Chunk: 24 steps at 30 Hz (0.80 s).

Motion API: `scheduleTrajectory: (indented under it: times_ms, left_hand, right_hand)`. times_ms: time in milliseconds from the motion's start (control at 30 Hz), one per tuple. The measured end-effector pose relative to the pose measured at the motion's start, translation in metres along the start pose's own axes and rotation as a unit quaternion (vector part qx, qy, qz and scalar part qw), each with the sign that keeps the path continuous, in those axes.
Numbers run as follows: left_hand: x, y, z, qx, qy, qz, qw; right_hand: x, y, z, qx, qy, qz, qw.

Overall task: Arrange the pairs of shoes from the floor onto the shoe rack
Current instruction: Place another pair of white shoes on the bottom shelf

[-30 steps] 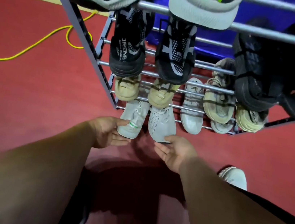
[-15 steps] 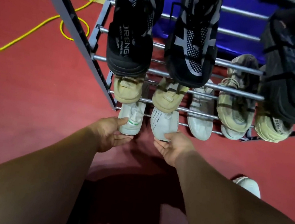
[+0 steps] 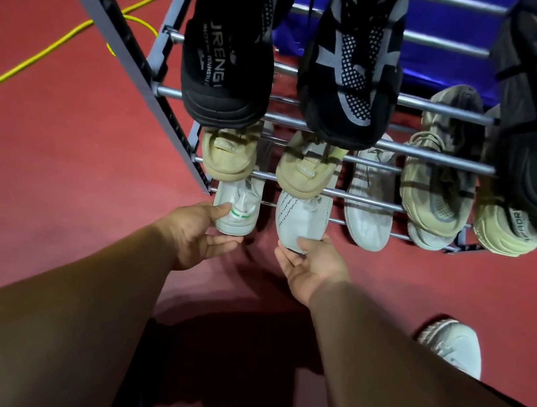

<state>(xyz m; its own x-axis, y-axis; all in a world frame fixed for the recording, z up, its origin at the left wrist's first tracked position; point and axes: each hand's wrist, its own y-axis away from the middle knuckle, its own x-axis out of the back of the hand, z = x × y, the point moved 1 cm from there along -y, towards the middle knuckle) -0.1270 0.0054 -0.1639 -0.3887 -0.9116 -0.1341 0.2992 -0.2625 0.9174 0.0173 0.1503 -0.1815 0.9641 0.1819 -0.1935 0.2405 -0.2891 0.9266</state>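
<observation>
Left hand (image 3: 199, 233) cupped at the heel of a white shoe with a green tab (image 3: 237, 207), thumb on its side, fingers spread beneath; right hand (image 3: 311, 266) likewise at the heel of a white knit shoe (image 3: 299, 218), thumb on top, palm turned up. Both holds loose rather than clenched; hard to tell whether the fingers truly bear weight. Both shoes toe-first on the bottom tier of the shoe rack (image 3: 405, 150), heels jutting past the front rail. On the next tier up, directly over them, a pair of tan shoes (image 3: 229, 156). Higher still, black mesh shoes (image 3: 228, 59). Further right on the low tiers, a pale shoe (image 3: 369, 197) and olive shoes (image 3: 438, 189). On the red floor (image 3: 57, 173), lower right, one white shoe (image 3: 454, 345); upper left, a yellow cable (image 3: 59, 39).
</observation>
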Motion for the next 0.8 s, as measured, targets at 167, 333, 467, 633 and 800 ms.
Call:
scheduleTrajectory:
  times_ms: [167, 333, 467, 633, 800]
  left_hand:
    - [-0.008, 0.001, 0.000, 0.006, 0.012, -0.004, 1.000]
    - [-0.006, 0.000, -0.003, -0.001, -0.002, -0.002, 1.000]
    - [-0.005, -0.002, -0.004, 0.001, -0.005, 0.004, 1.000]
    - [-0.004, -0.009, 0.000, -0.003, -0.007, 0.009, 1.000]
    - [-0.011, -0.015, 0.013, -0.007, 0.015, 0.024, 1.000]
  right_hand:
    - [-0.015, 0.002, -0.021, 0.013, -0.003, -0.015, 1.000]
    - [-0.041, -0.010, -0.039, 0.008, 0.039, -0.032, 0.999]
    - [-0.037, -0.023, -0.036, -0.024, 0.110, 0.021, 0.993]
    - [-0.024, -0.023, -0.031, -0.023, 0.124, 0.020, 0.992]
    - [-0.024, -0.021, -0.034, -0.019, 0.096, 0.004, 0.995]
